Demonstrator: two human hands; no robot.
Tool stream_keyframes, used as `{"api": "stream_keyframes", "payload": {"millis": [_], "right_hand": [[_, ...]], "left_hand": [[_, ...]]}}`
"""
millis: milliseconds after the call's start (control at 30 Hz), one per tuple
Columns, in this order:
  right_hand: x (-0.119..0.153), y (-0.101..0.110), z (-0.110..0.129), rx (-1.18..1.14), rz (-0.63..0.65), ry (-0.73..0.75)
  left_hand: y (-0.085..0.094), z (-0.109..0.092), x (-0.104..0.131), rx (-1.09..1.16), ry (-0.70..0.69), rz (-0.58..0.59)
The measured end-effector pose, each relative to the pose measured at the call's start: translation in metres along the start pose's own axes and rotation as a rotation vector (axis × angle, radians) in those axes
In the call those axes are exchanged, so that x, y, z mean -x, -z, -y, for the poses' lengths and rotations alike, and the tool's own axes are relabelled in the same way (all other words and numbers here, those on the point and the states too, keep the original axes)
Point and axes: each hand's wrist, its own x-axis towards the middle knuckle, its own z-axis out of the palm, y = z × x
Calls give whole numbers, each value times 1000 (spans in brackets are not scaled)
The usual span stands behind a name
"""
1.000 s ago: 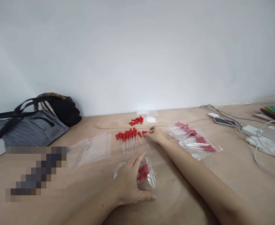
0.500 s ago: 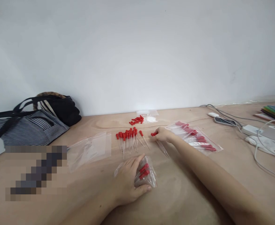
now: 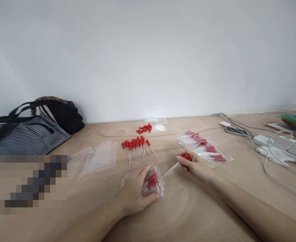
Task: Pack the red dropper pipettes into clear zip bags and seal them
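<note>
My left hand point(image 3: 135, 190) is curled round a clear zip bag point(image 3: 161, 188) with red-bulbed glass droppers point(image 3: 152, 180) inside; its thumb and fingers keep the bag's right end apart. In my right hand point(image 3: 197, 166) are droppers point(image 3: 186, 157), pinched by their red bulbs, the thin clear tubes pointing left toward the bag's right end. Whether the tips touch the bag I cannot tell. Beyond my left hand lies a row of droppers point(image 3: 137, 146), bulbs away from me. One dropper point(image 3: 151, 149) lies slightly apart at its right.
Filled dropper bags point(image 3: 205, 148) lie at right, flat bags point(image 3: 93, 159) at left. Loose red bulbs point(image 3: 144, 128) and clear tubes point(image 3: 160, 127) lie near the wall. A striped bag point(image 3: 34, 134) stands far left; a phone point(image 3: 236, 131) and a power strip point(image 3: 284, 144) with cables are right.
My right hand has come nearer and to the right with the droppers, turning their tubes toward the bag. My left hand stays on the bag. The view has shifted slightly.
</note>
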Motion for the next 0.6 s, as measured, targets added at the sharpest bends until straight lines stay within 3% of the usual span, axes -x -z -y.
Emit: {"api": "stream_keyframes", "payload": {"millis": [167,367,467,600], "right_hand": [[2,-14,-3,-36,13,-95],[8,-34,-13,-113,216,-172],[10,-34,-13,-187,325,-246],[6,-26,-14,-109,282,-200]], "left_hand": [[-2,1,-1,0,-5,-1],[-3,1,-1,8,-13,6],[-2,0,0,-1,-13,21],[-1,0,0,-20,-16,31]]}}
